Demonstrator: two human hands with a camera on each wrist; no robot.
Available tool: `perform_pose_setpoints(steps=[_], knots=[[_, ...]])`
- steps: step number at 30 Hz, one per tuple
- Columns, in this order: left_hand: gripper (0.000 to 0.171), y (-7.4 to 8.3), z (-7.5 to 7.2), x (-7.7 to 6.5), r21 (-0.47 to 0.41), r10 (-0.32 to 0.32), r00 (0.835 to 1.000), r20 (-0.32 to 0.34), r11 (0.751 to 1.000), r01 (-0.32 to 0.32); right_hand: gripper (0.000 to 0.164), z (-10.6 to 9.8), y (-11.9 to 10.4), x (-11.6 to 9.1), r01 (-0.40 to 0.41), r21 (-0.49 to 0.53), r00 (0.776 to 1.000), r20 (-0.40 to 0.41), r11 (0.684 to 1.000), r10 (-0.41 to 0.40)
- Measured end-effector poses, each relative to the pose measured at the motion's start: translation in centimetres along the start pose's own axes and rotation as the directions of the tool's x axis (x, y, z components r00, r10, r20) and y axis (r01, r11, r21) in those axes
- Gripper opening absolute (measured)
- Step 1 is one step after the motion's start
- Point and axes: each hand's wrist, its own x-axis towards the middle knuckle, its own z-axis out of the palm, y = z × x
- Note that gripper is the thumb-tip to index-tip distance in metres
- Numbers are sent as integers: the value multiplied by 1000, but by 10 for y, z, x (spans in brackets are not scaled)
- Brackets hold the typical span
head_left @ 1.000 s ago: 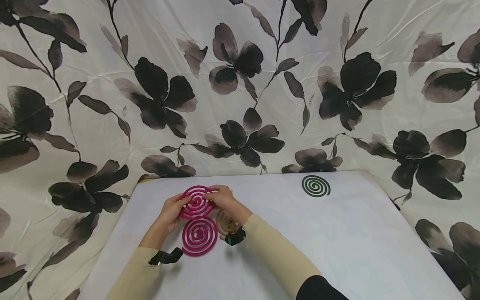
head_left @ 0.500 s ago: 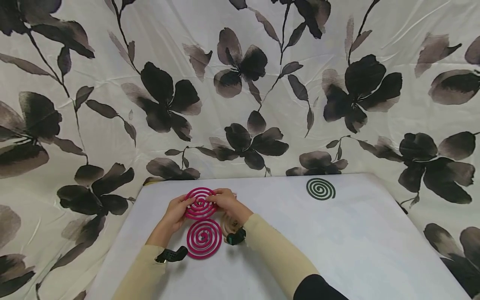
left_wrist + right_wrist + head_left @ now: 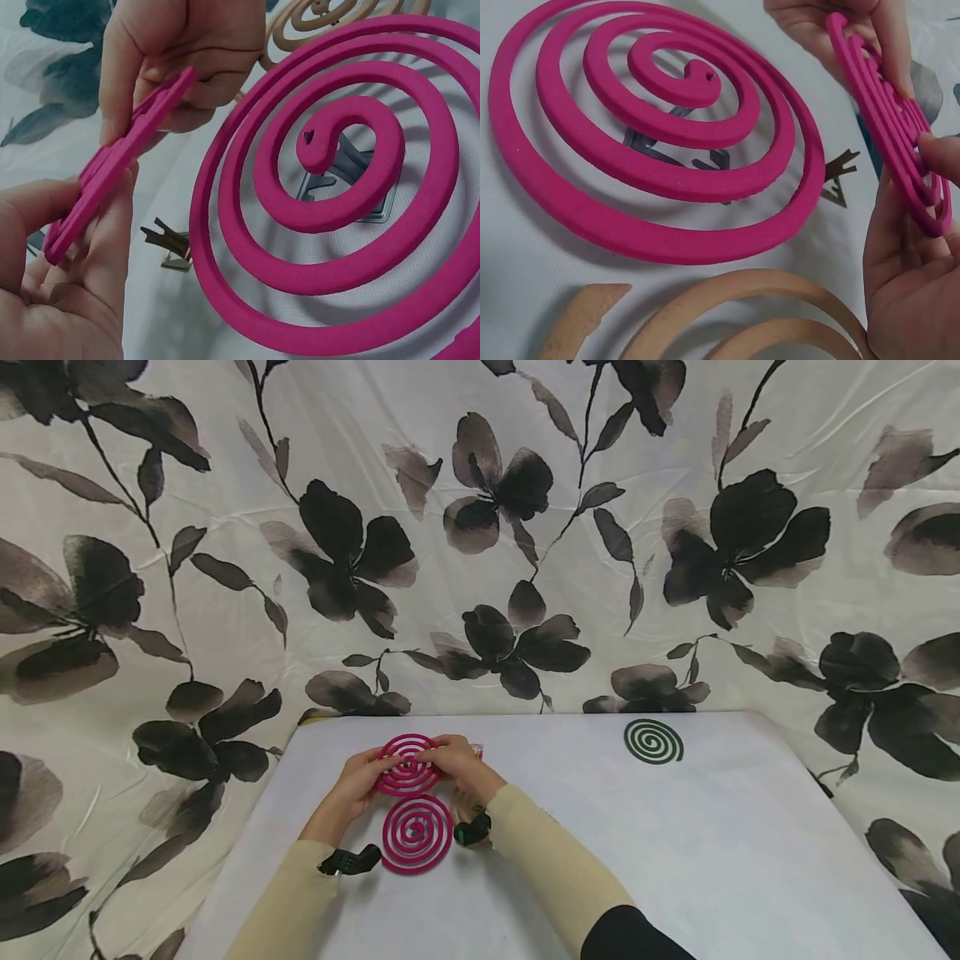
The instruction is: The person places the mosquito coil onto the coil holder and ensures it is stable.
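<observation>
Both hands hold a pink mosquito coil point(image 3: 127, 161) tilted up above the table. My left hand point(image 3: 354, 787) grips its left edge, thumb on the near face. From the other side my right hand point(image 3: 463, 767) pinches it, thumb near the centre. Closer to me, a second pink mosquito coil point(image 3: 390, 146) sits raised over a grey metal stand point(image 3: 352, 165). Beside it, partly hidden by my right wrist in the head view, is a tan mosquito coil point(image 3: 757, 281). A small brass-coloured metal stand point(image 3: 169, 244) is visible past the second pink coil.
A green mosquito coil point(image 3: 654, 742) lies near the back edge of the white table point(image 3: 675, 860). Behind my right hand peeks a small red-and-white thing point(image 3: 477, 749), mostly hidden. Floral cloth point(image 3: 420, 610) hangs behind the table.
The head view has shifted, so everything appears farther right. Both hands keep their hold on the pink coil. More of the red-and-white thing shows behind my right hand.
</observation>
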Motion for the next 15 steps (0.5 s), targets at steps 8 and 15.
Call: perform_pose_setpoints(steps=[8, 15], knots=[[64, -5, -1, 6, -1, -19, 999, -31, 1000, 19, 43, 4, 1, 2, -11, -2, 1000, -3, 1000, 11], [63, -10, -4, 8, 10, 2, 999, -54, 1000, -1, 42, 13, 4, 6, 6, -5, 999, -43, 1000, -6]])
